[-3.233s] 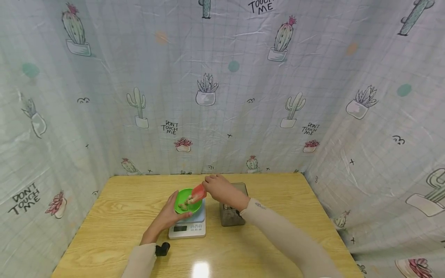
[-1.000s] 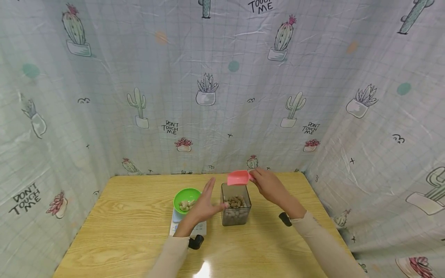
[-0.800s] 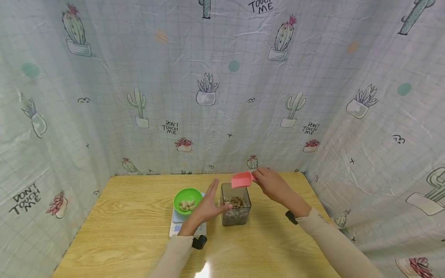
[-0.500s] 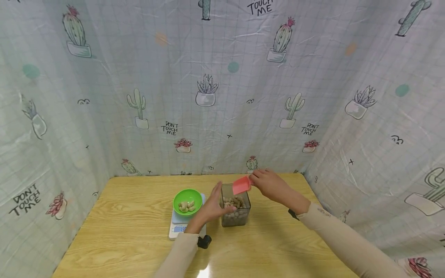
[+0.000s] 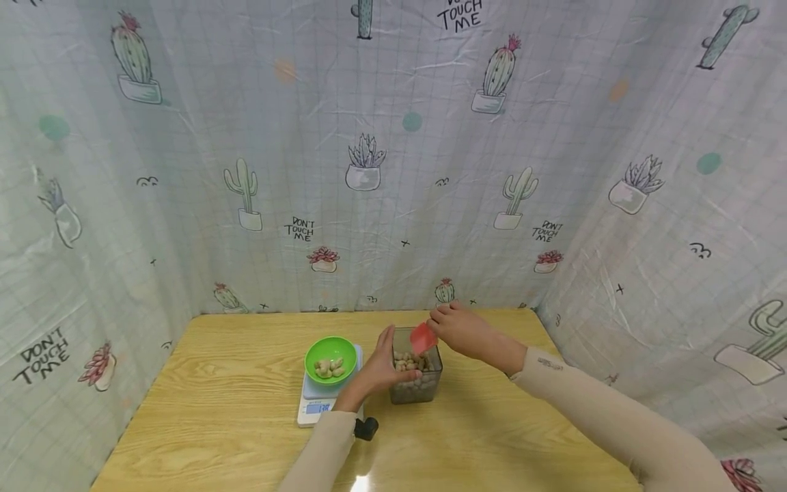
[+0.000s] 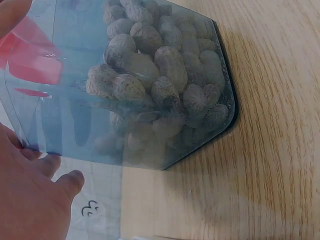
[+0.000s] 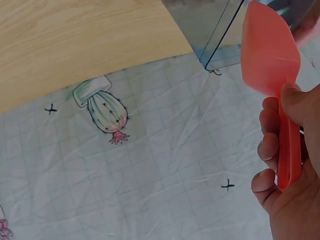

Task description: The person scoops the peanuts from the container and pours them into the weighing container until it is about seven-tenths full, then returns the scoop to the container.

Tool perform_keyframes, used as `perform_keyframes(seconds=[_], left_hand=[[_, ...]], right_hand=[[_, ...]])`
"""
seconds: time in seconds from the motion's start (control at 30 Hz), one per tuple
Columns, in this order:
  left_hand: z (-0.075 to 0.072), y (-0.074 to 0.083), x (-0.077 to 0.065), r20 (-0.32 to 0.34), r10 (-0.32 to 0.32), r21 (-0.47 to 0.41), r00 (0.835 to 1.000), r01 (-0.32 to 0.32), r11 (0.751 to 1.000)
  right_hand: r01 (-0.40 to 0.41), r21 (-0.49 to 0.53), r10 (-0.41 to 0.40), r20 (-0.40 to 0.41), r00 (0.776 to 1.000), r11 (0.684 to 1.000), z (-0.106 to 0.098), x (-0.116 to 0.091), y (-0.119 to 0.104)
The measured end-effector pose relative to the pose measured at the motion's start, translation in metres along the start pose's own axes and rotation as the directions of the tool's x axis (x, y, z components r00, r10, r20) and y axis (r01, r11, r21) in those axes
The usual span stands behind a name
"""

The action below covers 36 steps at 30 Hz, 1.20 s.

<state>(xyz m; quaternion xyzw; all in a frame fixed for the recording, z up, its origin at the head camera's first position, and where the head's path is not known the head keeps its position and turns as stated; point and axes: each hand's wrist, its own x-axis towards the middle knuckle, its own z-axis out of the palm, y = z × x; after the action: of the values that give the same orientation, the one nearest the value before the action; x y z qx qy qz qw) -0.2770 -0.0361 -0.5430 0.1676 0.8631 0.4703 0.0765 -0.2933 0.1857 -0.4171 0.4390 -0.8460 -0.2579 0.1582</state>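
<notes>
In the head view a see-through grey plastic container (image 5: 415,393) holds unshelled peanuts (image 6: 170,70). My left hand (image 5: 378,365) holds it from the left, thumb on the front wall and fingers at the side near the rim. My right hand (image 5: 464,331) grips the handle of a red scoop (image 7: 272,55), whose blade dips tilted into the container's opening. Fingers wrap the scoop handle in the right wrist view, the thumb lying along it. To the left a green bowl (image 5: 313,352) with several peanuts sits on a white kitchen scale (image 5: 304,413).
The scale's lit display (image 5: 318,408) is partly covered by the left arm. Everything stands on a wood-grain table (image 5: 233,389). Behind it hangs a cactus-print curtain (image 5: 399,205), which also runs along both sides.
The scoop tipped peanuts into the bowl, then moved right and down into the container. My left hand left the bowl and took hold of the container. The scale's display has lit.
</notes>
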Motion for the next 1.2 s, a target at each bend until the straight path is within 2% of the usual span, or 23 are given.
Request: perform_keyframes(seconds=[0.33, 0.77, 0.87, 1.03, 1.2], left_hand=[[-0.001, -0.002, 0.0, 0.013, -0.027, -0.027, 1.0, 0.028, 0.999], [-0.004, -0.001, 0.001, 0.045, -0.028, -0.021, 0.999, 0.029, 0.999], [-0.005, -0.001, 0.0, 0.061, -0.023, -0.019, 0.998, 0.024, 1.0], [-0.008, -0.003, -0.002, 0.075, -0.04, -0.009, 0.996, 0.041, 0.999], [-0.009, -0.005, 0.0, 0.096, -0.044, -0.015, 0.994, 0.045, 0.999]], right_hand=[[0.058, -0.11, -0.044, 0.129, 0.991, 0.992, 0.006, 0.017, -0.009], [0.101, -0.219, -0.061, 0.18, 0.982, 0.971, 0.021, 0.028, -0.021], [0.121, -0.211, -0.084, 0.176, 0.981, 0.97, 0.028, 0.029, -0.021], [0.132, -0.199, -0.113, 0.105, 0.988, 0.971, 0.042, 0.03, -0.017], [0.174, -0.181, -0.16, 0.088, 0.983, 0.968, 0.049, 0.027, -0.014]])
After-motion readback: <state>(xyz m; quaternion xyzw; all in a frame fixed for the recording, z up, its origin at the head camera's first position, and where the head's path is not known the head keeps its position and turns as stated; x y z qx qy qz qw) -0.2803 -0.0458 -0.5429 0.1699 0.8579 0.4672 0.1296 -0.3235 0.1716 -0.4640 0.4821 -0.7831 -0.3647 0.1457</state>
